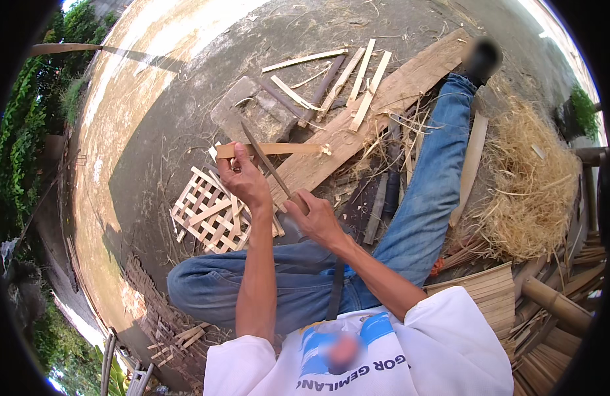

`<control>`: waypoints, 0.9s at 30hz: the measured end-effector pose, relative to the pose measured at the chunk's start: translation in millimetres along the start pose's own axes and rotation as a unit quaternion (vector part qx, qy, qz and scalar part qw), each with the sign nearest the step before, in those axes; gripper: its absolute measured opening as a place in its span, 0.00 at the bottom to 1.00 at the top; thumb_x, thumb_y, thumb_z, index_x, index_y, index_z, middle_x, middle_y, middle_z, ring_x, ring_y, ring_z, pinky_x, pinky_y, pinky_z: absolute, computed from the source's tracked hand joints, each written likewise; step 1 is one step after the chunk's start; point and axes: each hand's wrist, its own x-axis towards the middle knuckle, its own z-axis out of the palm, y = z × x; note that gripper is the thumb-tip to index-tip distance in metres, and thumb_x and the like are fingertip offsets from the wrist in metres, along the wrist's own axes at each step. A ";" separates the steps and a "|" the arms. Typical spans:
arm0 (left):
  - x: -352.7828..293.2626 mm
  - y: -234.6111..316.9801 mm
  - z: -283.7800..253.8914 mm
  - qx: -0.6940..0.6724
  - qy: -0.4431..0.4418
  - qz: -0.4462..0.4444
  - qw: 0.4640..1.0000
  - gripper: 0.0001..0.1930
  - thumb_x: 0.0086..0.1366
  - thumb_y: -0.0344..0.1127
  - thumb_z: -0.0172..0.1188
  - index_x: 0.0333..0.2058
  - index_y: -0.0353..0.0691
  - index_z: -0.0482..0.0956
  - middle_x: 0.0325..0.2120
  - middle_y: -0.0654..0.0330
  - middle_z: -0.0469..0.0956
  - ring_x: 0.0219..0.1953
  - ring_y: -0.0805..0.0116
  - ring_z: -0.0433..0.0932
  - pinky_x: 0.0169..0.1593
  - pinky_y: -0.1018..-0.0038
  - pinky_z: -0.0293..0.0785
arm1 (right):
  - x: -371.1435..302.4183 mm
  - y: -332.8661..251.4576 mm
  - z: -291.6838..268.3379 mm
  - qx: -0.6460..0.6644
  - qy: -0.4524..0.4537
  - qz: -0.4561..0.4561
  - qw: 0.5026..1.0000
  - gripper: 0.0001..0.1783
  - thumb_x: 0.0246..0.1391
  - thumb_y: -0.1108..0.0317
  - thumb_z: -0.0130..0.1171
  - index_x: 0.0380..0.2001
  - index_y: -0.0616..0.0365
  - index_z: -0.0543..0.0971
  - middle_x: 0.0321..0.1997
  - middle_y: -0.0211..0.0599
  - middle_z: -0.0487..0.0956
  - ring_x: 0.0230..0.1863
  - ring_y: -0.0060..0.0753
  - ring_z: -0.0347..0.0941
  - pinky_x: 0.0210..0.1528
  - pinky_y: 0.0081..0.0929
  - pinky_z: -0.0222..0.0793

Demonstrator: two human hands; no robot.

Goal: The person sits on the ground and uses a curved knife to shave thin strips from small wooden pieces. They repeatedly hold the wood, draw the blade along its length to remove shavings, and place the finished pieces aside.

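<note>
Head view: your left hand (244, 179), toward 10 o'clock, was clamped on the strip (291, 149) near its left end. Your right hand (316, 220), just off centre toward 5, was closed around the handle of the knife (273, 171). Hands apart, one tool between them.

The strip sat at 11 o'clock, its free end pointing toward 3, with curled shavings (326, 150) at that end. The blade angled up toward 11 and crossed the strip close to your left fingers. Blade contact: couldn't tell.

The plank (410, 79) ran out to 1 o'clock; whether the strip rested on it, couldn't tell either. Woven lattice (215, 221) lay at 9, loose strips (361, 76) at 1, the heap of fine shavings (529, 188) at 3.

Step in hand read as shaving the strip down. Next move called for a firm left grip, shallow blade angle, and a stroke away from those fingers.
</note>
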 end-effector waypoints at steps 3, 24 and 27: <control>-3.3 5.7 5.7 -0.023 0.012 -0.001 1.000 0.13 0.75 0.41 0.58 0.49 0.37 0.76 0.41 0.61 0.76 0.38 0.75 0.76 0.39 0.73 0.88 | 6.3 47.1 -12.0 -0.003 0.035 0.098 0.995 0.23 0.67 0.51 0.58 0.33 0.65 0.77 0.19 0.46 0.73 0.21 0.37 0.65 0.30 0.39 0.67; 1.5 11.7 14.7 -0.043 -0.024 -0.029 0.998 0.10 0.77 0.37 0.53 0.51 0.40 0.70 0.50 0.55 0.82 0.50 0.70 0.80 0.46 0.66 0.88 | -1.2 61.5 -12.8 -0.022 0.036 0.111 0.993 0.25 0.68 0.51 0.58 0.30 0.66 0.74 0.20 0.47 0.69 0.23 0.37 0.62 0.30 0.40 0.65; 6.8 0.2 4.9 -0.071 -0.007 -0.031 0.997 0.10 0.78 0.37 0.51 0.51 0.40 0.70 0.49 0.58 0.83 0.47 0.73 0.80 0.44 0.69 0.86 | 6.6 86.2 -19.9 -0.031 0.057 0.110 0.992 0.25 0.68 0.51 0.58 0.29 0.66 0.72 0.20 0.48 0.68 0.22 0.41 0.59 0.29 0.40 0.64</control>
